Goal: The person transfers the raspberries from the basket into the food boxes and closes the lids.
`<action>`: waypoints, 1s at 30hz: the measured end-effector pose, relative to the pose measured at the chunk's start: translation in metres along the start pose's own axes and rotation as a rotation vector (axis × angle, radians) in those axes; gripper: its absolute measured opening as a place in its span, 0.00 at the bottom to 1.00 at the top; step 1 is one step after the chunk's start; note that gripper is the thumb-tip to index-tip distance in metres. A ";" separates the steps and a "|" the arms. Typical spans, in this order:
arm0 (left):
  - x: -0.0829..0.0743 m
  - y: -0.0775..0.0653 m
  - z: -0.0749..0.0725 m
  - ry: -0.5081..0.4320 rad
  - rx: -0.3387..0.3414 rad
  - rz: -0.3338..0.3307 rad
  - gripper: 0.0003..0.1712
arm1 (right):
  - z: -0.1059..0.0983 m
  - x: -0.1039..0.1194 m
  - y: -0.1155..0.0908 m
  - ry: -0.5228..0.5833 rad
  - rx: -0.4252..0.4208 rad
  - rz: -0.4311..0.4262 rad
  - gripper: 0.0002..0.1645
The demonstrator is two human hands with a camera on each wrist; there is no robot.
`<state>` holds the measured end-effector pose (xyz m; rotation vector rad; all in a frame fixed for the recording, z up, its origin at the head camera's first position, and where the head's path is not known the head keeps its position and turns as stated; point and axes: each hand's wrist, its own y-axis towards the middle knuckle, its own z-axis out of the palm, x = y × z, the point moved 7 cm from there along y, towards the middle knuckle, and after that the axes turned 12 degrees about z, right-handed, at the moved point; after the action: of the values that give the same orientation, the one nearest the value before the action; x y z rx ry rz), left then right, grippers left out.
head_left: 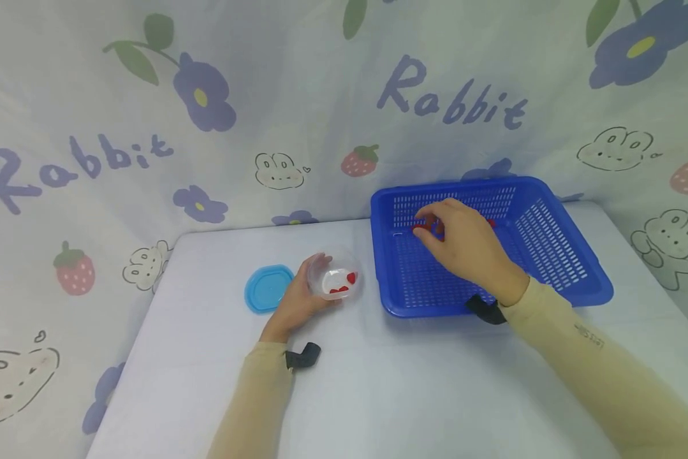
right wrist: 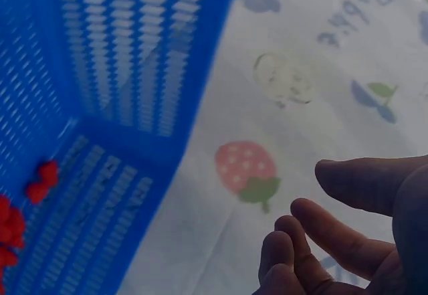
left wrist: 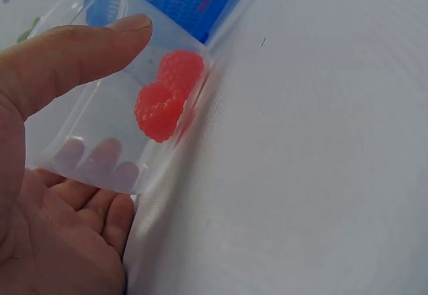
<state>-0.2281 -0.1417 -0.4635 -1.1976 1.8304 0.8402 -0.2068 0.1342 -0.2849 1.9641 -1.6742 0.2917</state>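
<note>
My left hand holds a clear plastic tub, its thumb and fingers curved round the wall. A few red raspberries lie at the bottom of the tub. My right hand hovers over a blue slotted basket, thumb and fingers apart. No object shows between its fingertips in the right wrist view. More red raspberries lie inside the basket along its far side, partly hidden by the right hand in the head view.
A light blue lid lies flat on the white table to the left of the tub. The basket stands to the tub's right, close to the patterned cloth backdrop.
</note>
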 end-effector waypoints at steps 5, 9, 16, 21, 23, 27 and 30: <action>-0.001 0.000 0.000 0.005 -0.002 -0.003 0.56 | -0.001 -0.021 0.014 -0.060 0.021 0.055 0.18; -0.002 0.001 0.000 0.001 -0.006 0.004 0.55 | -0.002 -0.036 0.026 -0.096 0.081 0.106 0.19; -0.007 -0.001 -0.001 -0.011 -0.005 0.014 0.55 | -0.006 -0.068 0.047 -0.166 0.193 0.200 0.21; -0.005 -0.002 0.000 -0.004 -0.009 0.005 0.55 | -0.005 -0.095 0.057 -0.198 0.243 0.252 0.24; 0.001 -0.001 0.001 -0.003 -0.010 -0.001 0.55 | -0.004 -0.104 0.059 -0.201 0.265 0.269 0.24; 0.000 -0.002 0.002 -0.001 -0.010 -0.003 0.54 | -0.001 -0.116 0.061 -0.190 0.302 0.292 0.26; 0.000 -0.002 0.002 -0.003 -0.016 0.002 0.54 | 0.002 -0.124 0.063 -0.183 0.328 0.307 0.27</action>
<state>-0.2262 -0.1407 -0.4647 -1.2045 1.8263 0.8586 -0.2937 0.2328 -0.3309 2.0045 -2.1668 0.5434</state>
